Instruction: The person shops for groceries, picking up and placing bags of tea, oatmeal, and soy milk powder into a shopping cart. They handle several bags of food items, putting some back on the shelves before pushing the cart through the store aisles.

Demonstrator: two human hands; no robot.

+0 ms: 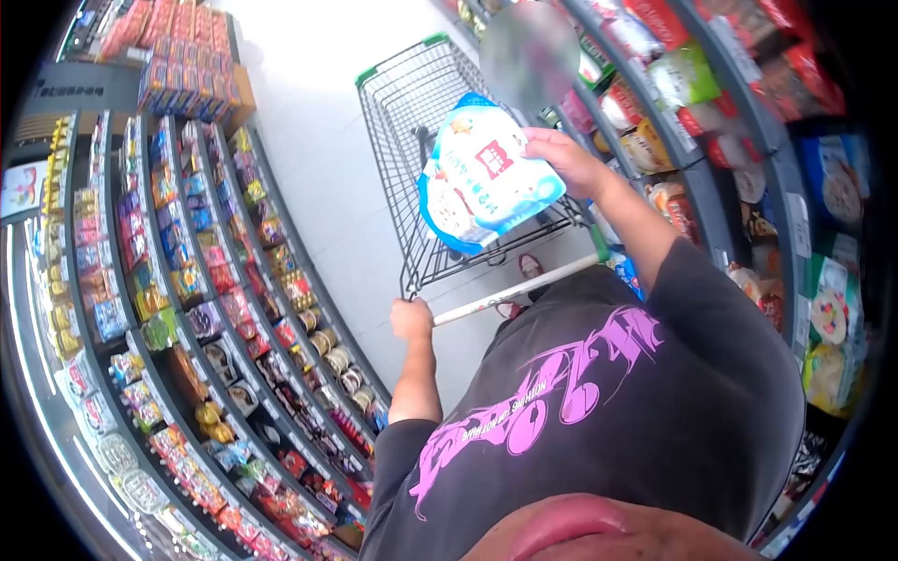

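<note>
My right hand (pixel 569 161) pinches the upper right edge of a blue and white food bag (pixel 500 187) with a red label, held up above the shopping cart. My left hand (pixel 412 319) is closed round the left end of the cart's pale handle (pixel 514 292). The wire shopping cart (pixel 385 122), with green corners, stands in front of me, and the bag hides part of its basket. Whatever lies in the basket behind the bag cannot be made out.
Shelves of small packaged snacks (pixel 220 276) curve along the left. Close on the right are shelves with larger bags (pixel 683 75). Stacked boxes (pixel 187 79) stand at the far left end. A pale tiled floor (pixel 309 93) runs between them. A blurred round patch (pixel 530 54) covers something beyond the cart.
</note>
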